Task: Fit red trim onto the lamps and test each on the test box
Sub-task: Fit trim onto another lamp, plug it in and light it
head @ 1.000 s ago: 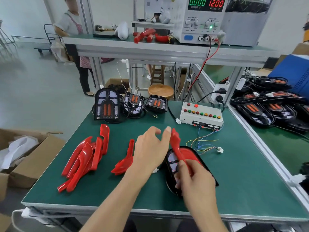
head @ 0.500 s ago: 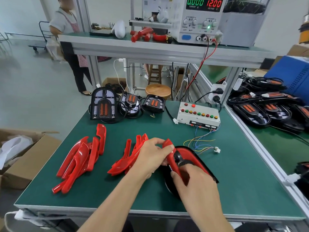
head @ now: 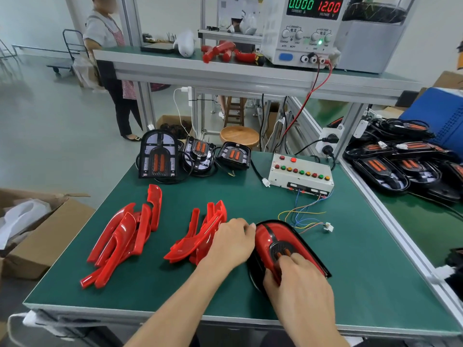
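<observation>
The right hand (head: 299,284) covers the near end of the lamp (head: 283,246), and beside it the left hand (head: 231,242) hides its left rim.
</observation>
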Demonstrator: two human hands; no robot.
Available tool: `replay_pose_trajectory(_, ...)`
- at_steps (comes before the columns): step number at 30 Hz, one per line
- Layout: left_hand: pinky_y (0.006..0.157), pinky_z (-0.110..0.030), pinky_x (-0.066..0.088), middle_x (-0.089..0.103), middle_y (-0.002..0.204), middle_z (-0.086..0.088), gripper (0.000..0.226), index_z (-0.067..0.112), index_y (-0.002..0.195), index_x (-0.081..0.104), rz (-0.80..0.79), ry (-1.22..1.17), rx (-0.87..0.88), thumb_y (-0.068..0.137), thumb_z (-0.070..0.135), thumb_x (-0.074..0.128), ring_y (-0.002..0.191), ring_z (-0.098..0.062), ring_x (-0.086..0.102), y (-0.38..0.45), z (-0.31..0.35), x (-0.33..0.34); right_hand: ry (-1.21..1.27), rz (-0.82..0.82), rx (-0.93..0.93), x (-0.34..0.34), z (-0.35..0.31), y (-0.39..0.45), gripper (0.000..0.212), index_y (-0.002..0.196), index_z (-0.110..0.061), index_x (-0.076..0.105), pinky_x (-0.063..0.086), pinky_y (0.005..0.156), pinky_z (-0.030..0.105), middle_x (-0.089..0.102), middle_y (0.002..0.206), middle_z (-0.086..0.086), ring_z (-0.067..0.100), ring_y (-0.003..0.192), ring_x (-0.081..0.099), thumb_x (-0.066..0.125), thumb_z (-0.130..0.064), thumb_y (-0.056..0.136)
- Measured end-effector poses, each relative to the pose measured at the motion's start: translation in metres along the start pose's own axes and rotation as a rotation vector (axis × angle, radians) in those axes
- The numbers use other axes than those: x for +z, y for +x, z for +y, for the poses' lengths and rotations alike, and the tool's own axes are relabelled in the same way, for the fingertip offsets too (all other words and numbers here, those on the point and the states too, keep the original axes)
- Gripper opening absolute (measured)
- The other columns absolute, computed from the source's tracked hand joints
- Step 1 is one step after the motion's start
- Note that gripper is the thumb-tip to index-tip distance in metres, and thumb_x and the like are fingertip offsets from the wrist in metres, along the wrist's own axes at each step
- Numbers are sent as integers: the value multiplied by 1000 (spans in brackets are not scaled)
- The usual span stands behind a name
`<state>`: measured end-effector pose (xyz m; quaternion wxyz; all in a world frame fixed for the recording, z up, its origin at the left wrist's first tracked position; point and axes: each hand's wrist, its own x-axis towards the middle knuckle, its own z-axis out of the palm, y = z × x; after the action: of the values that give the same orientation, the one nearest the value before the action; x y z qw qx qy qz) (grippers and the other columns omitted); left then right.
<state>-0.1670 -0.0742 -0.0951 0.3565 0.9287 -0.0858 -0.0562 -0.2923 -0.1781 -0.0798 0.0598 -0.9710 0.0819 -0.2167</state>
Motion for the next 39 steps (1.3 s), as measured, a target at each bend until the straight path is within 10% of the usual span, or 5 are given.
replay_pose_trajectory(10,66,-35,44,71,103,-18,66,3,102,65,-199,-28,-130,92,67,51,94,-35,67,15,6,6,-71,-174,15,-1,-2,-1,34,72,-13,72,53,48,36,68,81,6,29,73,68,94,-37,62)
replay_pose_trajectory(14,54,-33,34,68,111,-21,69,-4,109,60,-211,-62,-153,93,63,54,72,-26,58,14,10,9,-33,61,-42,14,6,-13,28,60,-13,72,47,36,33,61,65,7,31,54,63,95,-29,56)
replay_pose_trajectory(20,70,-37,39,64,118,-22,68,2,113,60,-167,-183,-158,89,66,58,108,-36,62,10,6,17,231,351,-88,36,44,-38,36,95,-10,81,55,66,29,66,87,6,27,75,65,65,-40,84)
replay_pose_trajectory(26,61,-24,36,60,99,4,54,19,106,51,-131,-222,-150,88,70,56,85,-7,54,2,4,19,714,-60,677,4,45,-66,72,70,-27,63,49,61,18,64,53,-14,4,51,62,45,-96,69)
replay_pose_trajectory(39,94,-41,55,65,104,4,72,25,111,53,2,-538,-202,63,77,65,98,-14,65,-7,11,16,1465,-354,1167,4,27,-23,38,101,0,60,58,67,34,77,85,23,36,77,78,77,-31,87)
